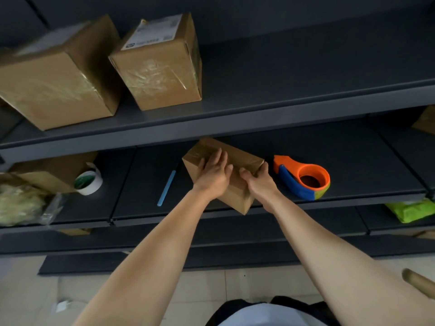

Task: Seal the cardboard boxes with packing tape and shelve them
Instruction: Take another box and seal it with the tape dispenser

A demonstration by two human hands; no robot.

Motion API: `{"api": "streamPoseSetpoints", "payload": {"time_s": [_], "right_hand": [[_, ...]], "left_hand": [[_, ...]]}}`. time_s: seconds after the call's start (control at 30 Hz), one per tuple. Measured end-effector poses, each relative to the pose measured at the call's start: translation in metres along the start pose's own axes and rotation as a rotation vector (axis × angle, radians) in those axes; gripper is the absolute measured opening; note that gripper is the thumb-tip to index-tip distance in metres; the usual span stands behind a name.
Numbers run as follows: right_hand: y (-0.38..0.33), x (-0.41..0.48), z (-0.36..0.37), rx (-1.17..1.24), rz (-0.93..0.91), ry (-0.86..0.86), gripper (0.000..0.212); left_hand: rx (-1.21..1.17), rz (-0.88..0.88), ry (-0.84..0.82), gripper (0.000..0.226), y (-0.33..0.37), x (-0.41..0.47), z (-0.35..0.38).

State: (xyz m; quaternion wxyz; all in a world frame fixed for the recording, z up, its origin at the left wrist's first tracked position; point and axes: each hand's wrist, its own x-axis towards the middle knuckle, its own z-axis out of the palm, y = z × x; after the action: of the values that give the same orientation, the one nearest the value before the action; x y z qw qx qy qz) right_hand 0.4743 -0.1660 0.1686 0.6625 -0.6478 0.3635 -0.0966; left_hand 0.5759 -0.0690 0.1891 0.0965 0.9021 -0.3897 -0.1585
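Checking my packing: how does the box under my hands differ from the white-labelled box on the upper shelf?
The labelled box stands untouched on the upper shelf; the small box lies on the shelf below under the left hand and right hand. The labelled box looks taller, with a white label; the small box is flatter, no label showing. Both are brown cardboard with clear tape.

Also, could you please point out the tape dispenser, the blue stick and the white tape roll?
tape dispenser (pixel 301 172): head view, orange ring.
blue stick (pixel 167 188): head view, its middle.
white tape roll (pixel 94 185): head view, outer side.
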Motion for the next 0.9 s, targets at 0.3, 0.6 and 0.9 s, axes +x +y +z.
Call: {"api": "streamPoseSetpoints", "payload": {"time_s": [0.3,0.6,0.9], "right_hand": [[-0.002,0.009,0.002,-0.01,0.067,0.013,0.064],[-0.01,0.019,0.023,0.036,0.128,0.201,0.09],[-0.004,0.03,0.0,0.006,0.109,0.075,0.075]], "left_hand": [[0.04,-0.106,0.154,0.052,-0.041,0.022,-0.007],[0.006,-0.379,0.175,0.12,-0.018,0.031,-0.009],[-0.626,-0.56,0.125,0.085,-0.078,0.042,-0.036]]}}
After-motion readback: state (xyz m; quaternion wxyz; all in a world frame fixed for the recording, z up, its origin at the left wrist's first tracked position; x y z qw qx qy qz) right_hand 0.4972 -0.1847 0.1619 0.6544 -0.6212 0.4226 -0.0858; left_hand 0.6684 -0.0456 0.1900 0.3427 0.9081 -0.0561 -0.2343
